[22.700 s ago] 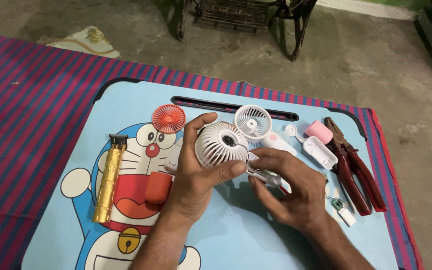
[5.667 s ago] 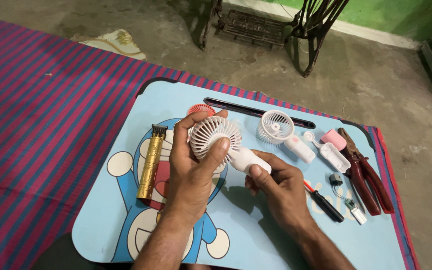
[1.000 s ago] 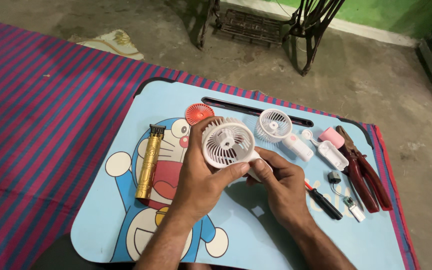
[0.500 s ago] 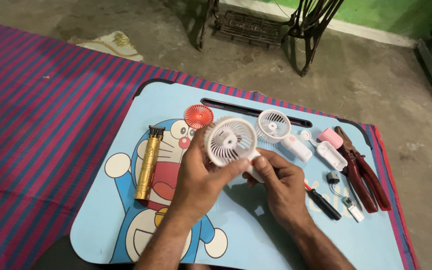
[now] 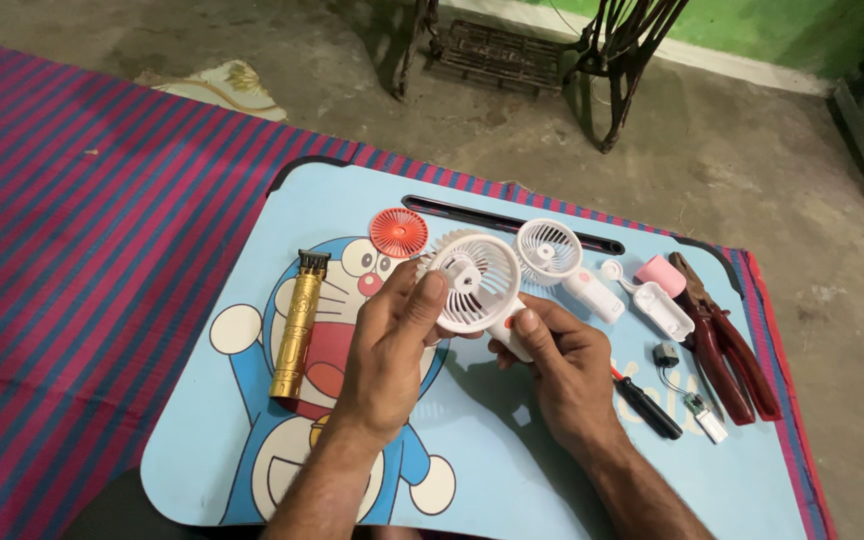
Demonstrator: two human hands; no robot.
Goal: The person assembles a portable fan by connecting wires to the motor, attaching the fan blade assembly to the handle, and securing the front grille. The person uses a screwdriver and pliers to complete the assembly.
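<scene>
Held item: a white handheld fan (image 5: pixel 474 283) is being held above the middle of the blue cartoon lap table (image 5: pixel 252 440), between both hands.
Orientation: its long axis is running from the round head at upper left down to the handle at lower right; the ribbed grille face is pointing up toward the camera.
Left hand (image 5: pixel 389 345): it is closing around the left edge of the fan head, thumb lying on the grille rim.
Right hand (image 5: pixel 564 375): it is gripping the fan's handle, thumb pressing on top; the handle is mostly hidden.
Fan build: smooth white plastic, circular cage of thin radial ribs around a solid hub.
Left of hands: a gold trimmer (image 5: pixel 298 323), ridged metallic cylinder with a dark blade head, is lying lengthwise on the table.
Behind the fan: a flat orange round grille (image 5: pixel 398 232) and a second white fan (image 5: pixel 564 266) are lying on the table.
Right side: a black screwdriver (image 5: pixel 644 403), a small circuit board (image 5: pixel 704 416) and dark red pliers (image 5: pixel 730 340) are lying near the table's right edge.
Underlay: a red-and-blue striped cloth (image 5: pixel 82 230) is lying beneath the table.
</scene>
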